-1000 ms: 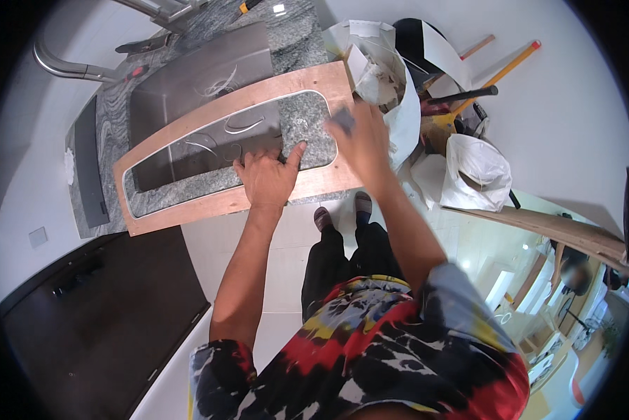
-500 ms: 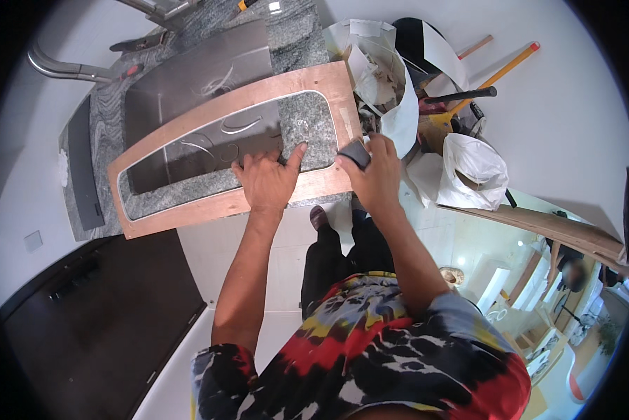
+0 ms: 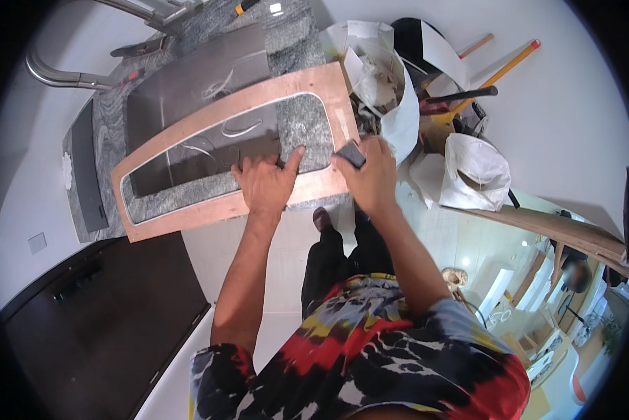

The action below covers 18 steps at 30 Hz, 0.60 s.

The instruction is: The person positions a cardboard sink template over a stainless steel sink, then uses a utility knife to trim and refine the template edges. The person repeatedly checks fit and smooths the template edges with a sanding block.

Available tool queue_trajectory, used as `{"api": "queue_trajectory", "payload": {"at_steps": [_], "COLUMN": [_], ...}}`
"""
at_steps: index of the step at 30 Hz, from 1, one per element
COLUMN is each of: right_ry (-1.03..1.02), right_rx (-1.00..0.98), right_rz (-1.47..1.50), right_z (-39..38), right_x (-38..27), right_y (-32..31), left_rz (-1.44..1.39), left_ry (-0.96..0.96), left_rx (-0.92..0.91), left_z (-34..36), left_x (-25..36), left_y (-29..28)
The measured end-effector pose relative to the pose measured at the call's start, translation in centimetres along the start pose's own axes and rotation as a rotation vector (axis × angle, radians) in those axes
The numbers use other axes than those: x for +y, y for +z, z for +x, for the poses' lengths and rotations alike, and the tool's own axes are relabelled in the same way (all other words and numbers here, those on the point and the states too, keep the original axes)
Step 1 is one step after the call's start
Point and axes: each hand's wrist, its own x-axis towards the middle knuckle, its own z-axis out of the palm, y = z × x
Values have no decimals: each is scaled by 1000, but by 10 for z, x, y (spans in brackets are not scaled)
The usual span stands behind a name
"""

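A flat wooden frame (image 3: 188, 126) with a long, round-cornered opening lies over the sink and the stone counter. My left hand (image 3: 267, 185) grips its near rail, the fingers bent over the inner edge and the thumb stretched out to the right. In my right hand (image 3: 374, 178) is a dark grey sanding block (image 3: 351, 155), pressed against the frame's right end near the corner. The fingers wrap round the block's right side and hide part of it. Through the opening show the stone surface and the steel sink (image 3: 195, 73), with thin pale curled strips in it.
Past the frame's right end stands a white sack (image 3: 402, 105) of scraps. Beside it are a white bag (image 3: 475, 171) and long-handled tools (image 3: 503, 73). A curved metal faucet (image 3: 66, 72) rises at far left. A dark cabinet front (image 3: 97, 315) lies below the counter.
The sanding block and my right hand have shifted slightly left along the frame's right end. My left hand keeps its place on the near rail. The whole view has tilted a little.
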Motion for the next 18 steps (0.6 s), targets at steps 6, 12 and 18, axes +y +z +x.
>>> {"api": "queue_trajectory", "payload": {"at_steps": [6,12,18], "right_ry": [-128,-127,-161], "right_rx": [141,98,103], "right_rz": [38,23,-18], "right_z": [120,18,123], "right_x": [-12,3,1], "right_y": [32,6,19], "left_rz": [-15,-33,-16], "left_ry": [61,38,42], "left_rx": [36,64,5], "left_z": [7,3,9], "left_x": [10,2,8], "left_y": [-1,0,0]}}
